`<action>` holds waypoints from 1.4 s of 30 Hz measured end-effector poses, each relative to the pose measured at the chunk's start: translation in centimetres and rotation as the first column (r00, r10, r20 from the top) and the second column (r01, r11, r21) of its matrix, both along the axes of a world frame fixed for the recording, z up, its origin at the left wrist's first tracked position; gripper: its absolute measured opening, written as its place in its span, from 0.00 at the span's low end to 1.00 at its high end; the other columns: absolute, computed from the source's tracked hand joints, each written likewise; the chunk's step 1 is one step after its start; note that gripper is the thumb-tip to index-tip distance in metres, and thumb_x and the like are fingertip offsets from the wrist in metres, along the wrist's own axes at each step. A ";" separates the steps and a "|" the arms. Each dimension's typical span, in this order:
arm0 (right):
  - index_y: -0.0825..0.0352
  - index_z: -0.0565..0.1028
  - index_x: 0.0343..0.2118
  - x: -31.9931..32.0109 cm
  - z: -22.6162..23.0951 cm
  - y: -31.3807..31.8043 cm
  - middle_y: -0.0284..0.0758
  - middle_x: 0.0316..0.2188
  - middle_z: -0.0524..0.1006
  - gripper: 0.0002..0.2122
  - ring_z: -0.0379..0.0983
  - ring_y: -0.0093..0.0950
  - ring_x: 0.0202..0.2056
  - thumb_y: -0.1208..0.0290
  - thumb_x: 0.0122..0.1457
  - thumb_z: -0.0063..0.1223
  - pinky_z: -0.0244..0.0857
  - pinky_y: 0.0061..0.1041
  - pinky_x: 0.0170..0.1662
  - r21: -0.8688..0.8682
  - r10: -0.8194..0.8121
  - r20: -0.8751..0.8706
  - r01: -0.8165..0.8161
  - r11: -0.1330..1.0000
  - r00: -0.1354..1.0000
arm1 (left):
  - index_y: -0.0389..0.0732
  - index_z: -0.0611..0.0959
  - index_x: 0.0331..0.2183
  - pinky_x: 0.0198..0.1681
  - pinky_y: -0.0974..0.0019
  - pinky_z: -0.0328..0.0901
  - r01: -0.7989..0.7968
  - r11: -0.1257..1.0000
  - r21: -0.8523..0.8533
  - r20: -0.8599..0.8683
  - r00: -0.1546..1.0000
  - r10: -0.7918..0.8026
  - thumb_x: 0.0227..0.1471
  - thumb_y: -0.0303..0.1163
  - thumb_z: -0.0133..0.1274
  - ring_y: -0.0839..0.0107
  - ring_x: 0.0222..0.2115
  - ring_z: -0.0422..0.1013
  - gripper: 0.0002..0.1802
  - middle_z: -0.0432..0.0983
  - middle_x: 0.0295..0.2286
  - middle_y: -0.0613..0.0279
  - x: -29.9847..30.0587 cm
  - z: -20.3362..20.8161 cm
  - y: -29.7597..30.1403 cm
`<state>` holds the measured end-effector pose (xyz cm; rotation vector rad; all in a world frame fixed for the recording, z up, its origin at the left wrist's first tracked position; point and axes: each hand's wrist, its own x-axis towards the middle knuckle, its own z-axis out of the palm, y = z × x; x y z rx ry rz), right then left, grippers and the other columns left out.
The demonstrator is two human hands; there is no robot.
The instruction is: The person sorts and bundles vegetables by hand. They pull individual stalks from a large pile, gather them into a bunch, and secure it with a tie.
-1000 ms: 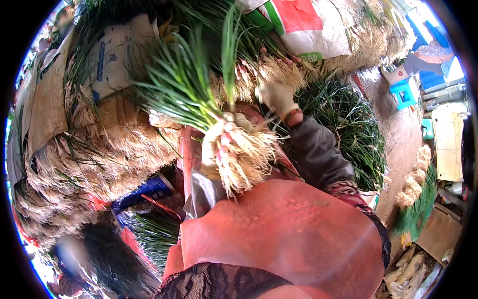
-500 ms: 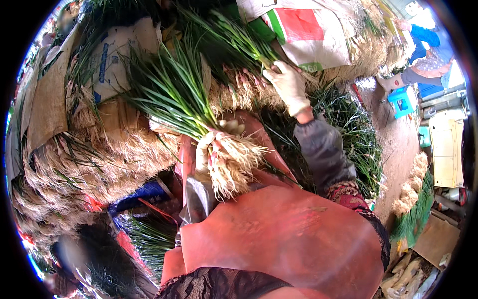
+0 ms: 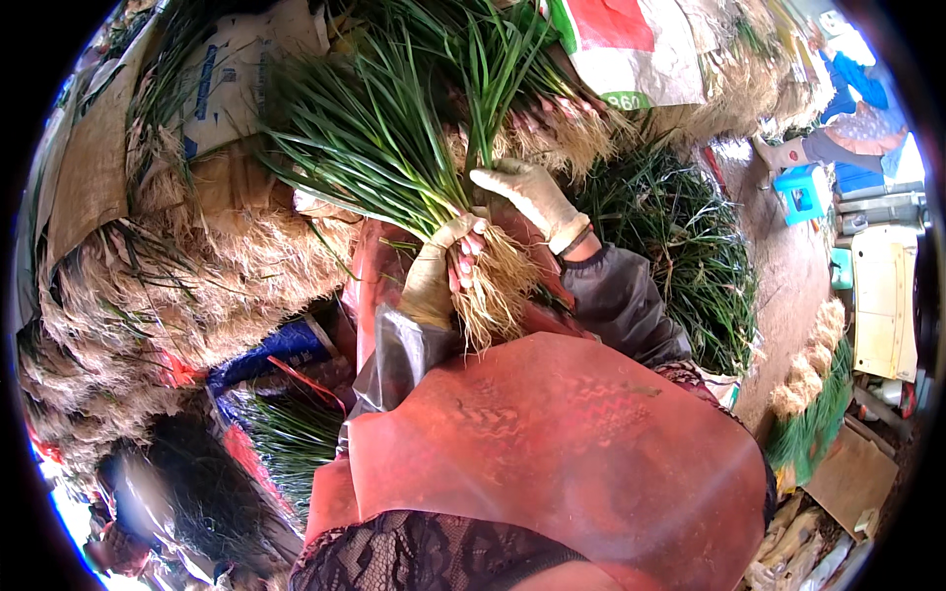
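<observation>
My left hand (image 3: 434,271), in a pale glove, is closed around a bunch of spring onions (image 3: 399,167) just above my apron. Its long green leaves point away to the upper left, and pinkish bulbs with shaggy pale roots (image 3: 493,291) hang out below the fist. Right beside it is my right hand (image 3: 532,205), also gloved, its fingers closed on a few upright green stalks (image 3: 483,108) that meet the bunch. The lower ends of these stalks are hidden behind the hands. A reddish apron (image 3: 552,433) covers my lap.
Beyond my hands lies a row of spring onions with roots toward me (image 3: 562,128), partly under a printed sack (image 3: 641,59). A rooty stack (image 3: 197,286) rises at left; loose greens (image 3: 700,256) lie at right. A blue container (image 3: 803,194) stands near another person (image 3: 857,138).
My right hand has come back from the far row toward my left hand, bringing stalks against the bunch. The bunch in my left hand has shifted slightly up and right.
</observation>
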<state>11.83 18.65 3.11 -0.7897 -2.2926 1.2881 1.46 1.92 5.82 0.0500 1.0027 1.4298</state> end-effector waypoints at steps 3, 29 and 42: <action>0.61 0.78 0.32 -0.2 3.0 -2.0 0.38 0.21 0.76 0.16 0.74 0.35 0.24 0.53 0.49 0.58 0.67 0.31 0.27 0.475 -0.346 0.082 0.269 0.838 0.934 | 0.42 0.78 0.35 0.11 0.83 0.51 -0.051 0.992 0.117 0.028 0.998 0.048 0.47 0.43 0.56 0.88 0.13 0.59 0.17 0.69 0.20 0.76 -0.1 0.0 -0.3; 0.64 0.73 0.21 -2.7 -0.8 0.7 0.41 0.18 0.74 0.11 0.72 0.39 0.22 0.62 0.53 0.53 0.65 0.35 0.26 0.592 -0.289 0.037 0.212 0.778 0.957 | 0.38 0.78 0.29 0.10 0.80 0.54 -0.025 0.996 0.087 0.030 0.999 0.022 0.48 0.37 0.54 0.84 0.10 0.59 0.12 0.68 0.16 0.71 1.3 0.1 0.1; 0.61 0.74 0.45 7.1 0.9 -0.5 0.38 0.37 0.77 0.19 0.75 0.35 0.39 0.56 0.54 0.51 0.68 0.29 0.40 0.250 -0.010 0.604 -0.177 0.952 0.797 | 0.43 0.74 0.37 0.36 0.67 0.66 -0.253 0.767 0.590 0.279 0.955 0.100 0.45 0.34 0.55 0.62 0.35 0.66 0.15 0.70 0.36 0.54 -3.8 -5.4 -3.3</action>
